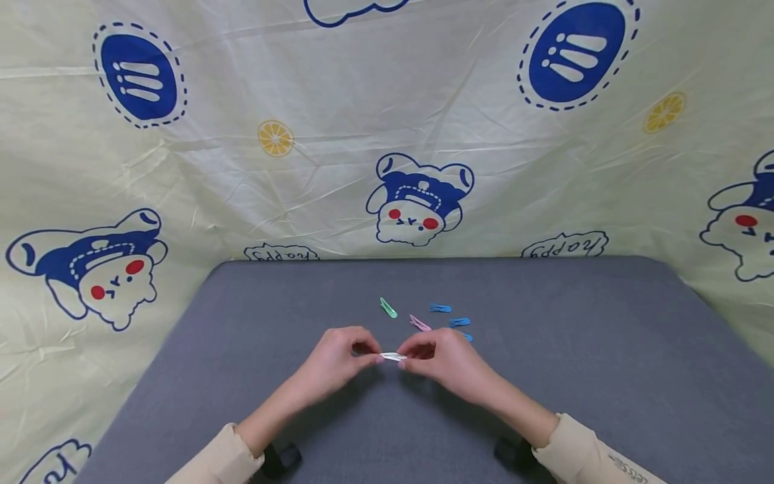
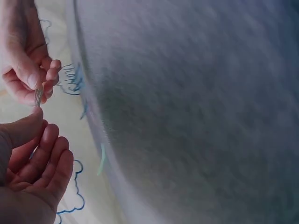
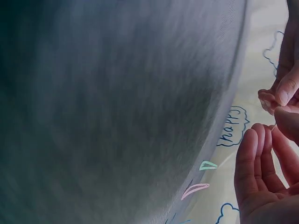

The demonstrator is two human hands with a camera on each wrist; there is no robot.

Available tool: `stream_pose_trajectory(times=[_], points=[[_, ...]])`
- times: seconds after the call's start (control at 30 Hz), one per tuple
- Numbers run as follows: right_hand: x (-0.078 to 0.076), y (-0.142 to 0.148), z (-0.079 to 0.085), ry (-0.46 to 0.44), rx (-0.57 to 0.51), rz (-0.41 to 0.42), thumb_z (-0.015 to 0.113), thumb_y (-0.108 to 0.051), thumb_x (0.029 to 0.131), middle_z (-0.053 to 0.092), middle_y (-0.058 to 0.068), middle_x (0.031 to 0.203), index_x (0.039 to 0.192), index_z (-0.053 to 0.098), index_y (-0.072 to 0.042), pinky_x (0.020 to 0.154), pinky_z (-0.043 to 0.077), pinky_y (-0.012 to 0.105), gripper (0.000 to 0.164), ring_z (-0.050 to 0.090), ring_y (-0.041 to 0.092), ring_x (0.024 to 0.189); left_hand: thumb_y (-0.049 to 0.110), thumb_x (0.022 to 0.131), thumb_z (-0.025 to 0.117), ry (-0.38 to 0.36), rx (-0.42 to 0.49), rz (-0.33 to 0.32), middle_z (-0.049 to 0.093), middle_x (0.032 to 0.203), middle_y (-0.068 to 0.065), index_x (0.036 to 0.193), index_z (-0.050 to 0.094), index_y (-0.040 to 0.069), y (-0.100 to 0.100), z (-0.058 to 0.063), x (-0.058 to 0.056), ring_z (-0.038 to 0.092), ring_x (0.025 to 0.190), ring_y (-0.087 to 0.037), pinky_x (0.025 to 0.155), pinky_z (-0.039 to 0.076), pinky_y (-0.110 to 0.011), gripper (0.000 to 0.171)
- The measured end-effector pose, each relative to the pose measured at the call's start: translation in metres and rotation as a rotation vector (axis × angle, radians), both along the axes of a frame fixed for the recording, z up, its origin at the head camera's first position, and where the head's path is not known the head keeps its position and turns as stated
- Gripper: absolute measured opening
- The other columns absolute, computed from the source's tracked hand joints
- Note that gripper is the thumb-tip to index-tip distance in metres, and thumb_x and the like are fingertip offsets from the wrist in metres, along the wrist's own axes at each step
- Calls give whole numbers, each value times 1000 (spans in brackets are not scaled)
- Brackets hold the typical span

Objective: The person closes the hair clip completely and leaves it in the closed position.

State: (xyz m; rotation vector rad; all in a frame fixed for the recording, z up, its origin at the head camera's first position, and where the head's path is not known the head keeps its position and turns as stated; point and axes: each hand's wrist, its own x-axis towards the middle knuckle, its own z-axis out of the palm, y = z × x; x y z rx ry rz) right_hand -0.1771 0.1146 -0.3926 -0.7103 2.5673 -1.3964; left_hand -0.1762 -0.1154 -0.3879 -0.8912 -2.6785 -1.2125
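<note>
A white hair clip [image 1: 393, 356] is stretched between the two hands, just above the table at the centre of the head view. My left hand [image 1: 341, 353] pinches its left end with thumb and fingertip. The other end is pinched by my right hand [image 1: 450, 356]. In the left wrist view the slim clip [image 2: 38, 97] spans from one thumb to the other. Beyond the hands lie a green hair clip [image 1: 388, 308] and a pink hair clip [image 1: 420, 323]. The right hand partly covers the nearest blue hair clip [image 1: 468, 337].
Two more blue hair clips, one farther back [image 1: 441, 308] and one closer [image 1: 460, 322], lie right of the pink one. Everything rests on a grey cloth-covered table [image 1: 242, 316]. A printed sheet [image 1: 338, 202] hangs behind its far edge.
</note>
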Motion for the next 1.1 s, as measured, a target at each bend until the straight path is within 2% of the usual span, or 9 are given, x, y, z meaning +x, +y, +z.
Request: stream_pose_trajectory(times=[0.27, 0.47, 0.7, 0.93, 1.1], points=[[-15, -6, -5, 56, 82, 73, 77, -12, 85, 66, -13, 75, 91, 75, -14, 60, 50, 28, 6, 60, 8, 68, 6, 85, 76, -28, -102, 2, 62, 77, 10, 85, 73, 10, -3, -9, -11, 55, 71, -7, 66, 48, -26, 5], [-23, -12, -10, 90, 151, 102, 78, -8, 81, 64, -12, 70, 86, 75, -12, 57, 48, 25, 7, 58, 6, 64, 4, 84, 75, -41, -120, -30, 60, 70, 12, 80, 72, 12, -5, -14, -21, 52, 65, -4, 62, 46, -24, 10], [-30, -17, -12, 92, 216, 121, 78, -8, 82, 64, -13, 70, 85, 74, -14, 62, 47, 26, 8, 58, 6, 63, 4, 83, 76, -64, -150, -51, 61, 70, 10, 80, 72, 8, -8, -17, -27, 53, 65, -5, 61, 45, -24, 6], [-34, -19, -14, 83, 237, 148, 79, -9, 81, 63, -13, 68, 83, 74, -15, 66, 47, 28, 9, 57, 5, 62, 4, 81, 77, -50, -163, -82, 61, 73, 9, 80, 73, 7, -9, -19, -29, 55, 66, -5, 62, 45, -23, 5], [-34, -18, -15, 79, 243, 158, 79, -8, 80, 62, -13, 67, 82, 73, -15, 63, 46, 27, 9, 57, 5, 61, 3, 78, 78, -12, -185, -117, 58, 73, 9, 78, 75, 7, -9, -22, -31, 53, 65, -3, 61, 44, -23, 6]])
